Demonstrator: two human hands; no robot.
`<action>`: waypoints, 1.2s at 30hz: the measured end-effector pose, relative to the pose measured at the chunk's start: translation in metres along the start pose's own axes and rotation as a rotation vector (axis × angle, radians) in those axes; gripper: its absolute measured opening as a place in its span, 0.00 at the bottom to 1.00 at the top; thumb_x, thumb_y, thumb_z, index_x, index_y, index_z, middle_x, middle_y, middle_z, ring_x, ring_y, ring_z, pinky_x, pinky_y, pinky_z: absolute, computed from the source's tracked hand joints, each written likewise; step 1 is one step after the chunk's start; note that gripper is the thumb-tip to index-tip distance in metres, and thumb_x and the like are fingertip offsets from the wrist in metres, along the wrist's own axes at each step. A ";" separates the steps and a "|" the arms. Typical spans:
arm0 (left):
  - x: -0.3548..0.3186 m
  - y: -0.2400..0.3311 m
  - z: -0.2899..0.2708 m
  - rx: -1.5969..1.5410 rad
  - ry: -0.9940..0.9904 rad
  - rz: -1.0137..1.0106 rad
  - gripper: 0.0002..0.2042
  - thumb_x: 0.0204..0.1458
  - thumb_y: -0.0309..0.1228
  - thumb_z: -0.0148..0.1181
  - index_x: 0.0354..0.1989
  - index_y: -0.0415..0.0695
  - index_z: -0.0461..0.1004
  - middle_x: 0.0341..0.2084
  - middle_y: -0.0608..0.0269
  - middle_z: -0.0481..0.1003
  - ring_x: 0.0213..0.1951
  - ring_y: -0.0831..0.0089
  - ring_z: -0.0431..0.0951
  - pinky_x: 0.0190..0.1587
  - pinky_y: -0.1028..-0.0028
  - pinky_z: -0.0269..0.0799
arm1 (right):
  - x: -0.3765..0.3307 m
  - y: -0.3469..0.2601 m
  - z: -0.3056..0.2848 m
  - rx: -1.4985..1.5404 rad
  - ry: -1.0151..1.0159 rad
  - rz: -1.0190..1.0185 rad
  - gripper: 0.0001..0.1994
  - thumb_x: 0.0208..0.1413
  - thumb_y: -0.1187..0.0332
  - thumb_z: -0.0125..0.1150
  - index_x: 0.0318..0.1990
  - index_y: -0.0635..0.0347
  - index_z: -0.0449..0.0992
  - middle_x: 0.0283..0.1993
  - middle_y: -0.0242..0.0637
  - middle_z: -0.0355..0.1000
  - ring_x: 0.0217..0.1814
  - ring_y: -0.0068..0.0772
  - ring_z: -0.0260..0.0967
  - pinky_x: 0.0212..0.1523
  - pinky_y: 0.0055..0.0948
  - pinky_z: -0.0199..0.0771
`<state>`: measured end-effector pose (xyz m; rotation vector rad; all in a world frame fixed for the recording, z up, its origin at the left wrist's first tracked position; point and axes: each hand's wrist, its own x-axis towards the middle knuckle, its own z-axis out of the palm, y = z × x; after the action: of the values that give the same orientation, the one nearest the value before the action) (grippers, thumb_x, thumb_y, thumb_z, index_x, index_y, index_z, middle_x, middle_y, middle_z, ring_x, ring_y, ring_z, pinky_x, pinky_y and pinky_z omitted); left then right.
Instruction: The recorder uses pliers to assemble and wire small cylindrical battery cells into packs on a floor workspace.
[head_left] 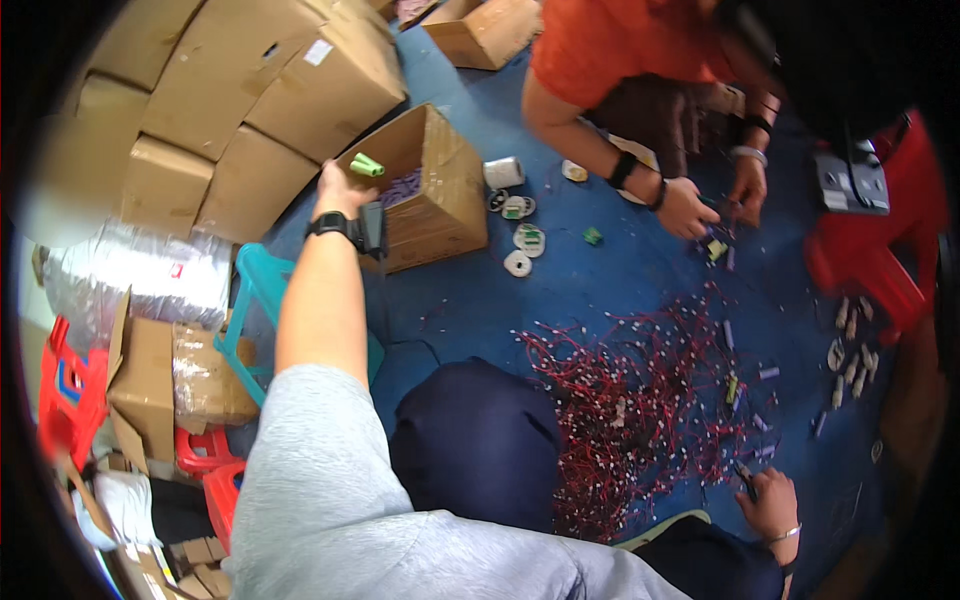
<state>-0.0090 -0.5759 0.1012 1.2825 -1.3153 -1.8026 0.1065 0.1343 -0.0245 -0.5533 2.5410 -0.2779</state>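
Open box (pixel 440 215) is sitting on the floor (pixel 455 310), ahead-left; small parts (pixel 403 187) are lying in it. Stacked cartons (pixel 240 75) are standing left of the box and behind it. Left hand (pixel 342 192) is holding tubes (pixel 366 165) at the box's left rim. Spools (pixel 529 240) are lying just right of the box. Wire heap (pixel 630 410) is spreading right of the person's knee (pixel 478 445). Right hand (pixel 772 505) is holding pliers (pixel 745 480) near the heap's near-right edge. Co-worker's hands (pixel 688 207) are working beyond the heap. Stool (pixel 890 245) is standing far right.
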 end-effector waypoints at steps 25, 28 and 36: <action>-0.451 -0.446 0.209 1.291 -2.006 0.716 0.10 0.45 0.34 0.51 0.31 0.41 0.73 0.24 0.54 0.73 0.27 0.64 0.74 0.30 0.71 0.67 | -0.058 0.039 0.112 0.426 0.372 0.340 0.15 0.36 0.57 0.60 0.33 0.53 0.72 0.38 0.35 0.65 0.44 0.37 0.60 0.39 0.39 0.57; -0.470 -0.490 0.209 1.156 -2.033 0.678 0.11 0.45 0.34 0.50 0.31 0.41 0.73 0.25 0.53 0.73 0.29 0.60 0.74 0.32 0.70 0.67 | -0.062 0.048 0.122 0.576 0.619 0.531 0.15 0.36 0.60 0.61 0.32 0.58 0.70 0.42 0.40 0.65 0.47 0.43 0.60 0.43 0.39 0.59; -0.495 -0.514 0.200 1.623 -1.665 1.010 0.13 0.42 0.41 0.54 0.28 0.44 0.70 0.31 0.57 0.69 0.34 0.57 0.71 0.35 0.63 0.67 | -0.047 0.098 0.129 1.453 0.758 0.692 0.13 0.41 0.59 0.61 0.25 0.60 0.70 0.25 0.34 0.66 0.28 0.26 0.62 0.29 0.26 0.60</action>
<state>0.0461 0.1068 -0.1814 -1.1167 -3.4757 -0.3585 0.1788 0.2313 -0.1418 1.1010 2.0979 -2.0205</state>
